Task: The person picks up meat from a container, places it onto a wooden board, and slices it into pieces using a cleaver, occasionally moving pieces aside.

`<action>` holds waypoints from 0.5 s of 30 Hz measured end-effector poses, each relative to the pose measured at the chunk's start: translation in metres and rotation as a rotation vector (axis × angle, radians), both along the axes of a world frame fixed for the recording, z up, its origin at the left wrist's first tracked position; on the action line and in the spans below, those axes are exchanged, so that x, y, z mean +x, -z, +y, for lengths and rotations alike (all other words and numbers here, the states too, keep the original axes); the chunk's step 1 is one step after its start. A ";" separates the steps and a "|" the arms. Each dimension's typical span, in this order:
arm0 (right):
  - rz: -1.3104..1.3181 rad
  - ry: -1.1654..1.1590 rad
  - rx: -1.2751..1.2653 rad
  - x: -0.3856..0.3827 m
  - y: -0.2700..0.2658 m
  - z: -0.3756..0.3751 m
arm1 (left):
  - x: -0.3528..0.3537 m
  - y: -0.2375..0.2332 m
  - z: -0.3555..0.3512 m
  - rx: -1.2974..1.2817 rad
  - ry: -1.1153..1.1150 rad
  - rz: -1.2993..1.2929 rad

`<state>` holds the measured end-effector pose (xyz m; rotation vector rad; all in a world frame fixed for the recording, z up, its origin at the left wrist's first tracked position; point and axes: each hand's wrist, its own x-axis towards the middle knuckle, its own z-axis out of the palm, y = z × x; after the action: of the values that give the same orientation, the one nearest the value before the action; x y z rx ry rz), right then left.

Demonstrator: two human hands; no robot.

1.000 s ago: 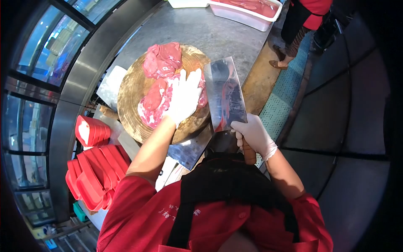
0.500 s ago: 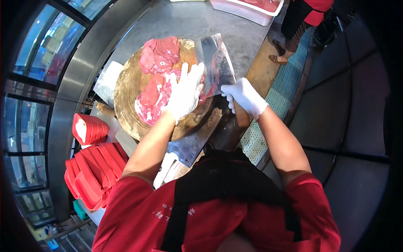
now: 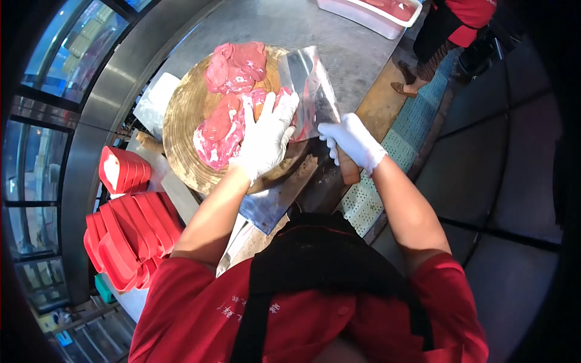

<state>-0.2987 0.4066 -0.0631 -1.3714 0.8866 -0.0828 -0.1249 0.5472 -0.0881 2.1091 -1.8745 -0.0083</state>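
My left hand [image 3: 264,139], in a white glove, lies open with spread fingers on raw red meat [image 3: 216,134] streaked with pale fat. The meat rests on a round wooden chopping block [image 3: 179,130]. White-gloved too, my right hand [image 3: 356,143] is closed round the wooden handle of a cleaver [image 3: 315,91]. Its broad, shiny blade stands on edge at the block's right side, just right of my left fingers. Whether the edge touches meat is hidden by the blade. Another lump of raw meat [image 3: 236,66] sits farther back on the block.
Stacked red trays [image 3: 136,236] and smaller red containers [image 3: 124,170] stand at the left. On the metal table [image 3: 260,24], a white tub [image 3: 396,29] holds more meat at the back right. A person [image 3: 433,36] stands beyond the table's right edge.
The view has shifted slightly. My left hand's fingers have spread wider, and the hand sits a little nearer to me on the meat. The cleaver stays almost in place in my right hand.
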 end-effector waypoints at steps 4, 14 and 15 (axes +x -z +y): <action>-0.024 -0.016 0.045 -0.021 0.000 0.021 | -0.003 -0.003 -0.003 0.075 -0.031 -0.011; -0.020 -0.016 0.049 -0.005 0.011 0.033 | 0.002 0.003 -0.003 0.021 -0.049 -0.047; -0.030 -0.020 0.082 -0.009 0.010 0.039 | 0.002 0.003 0.000 0.032 -0.044 -0.114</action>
<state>-0.3077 0.4452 -0.0734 -1.2991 0.8420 -0.0506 -0.1227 0.5476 -0.0906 2.2148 -1.9030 0.0943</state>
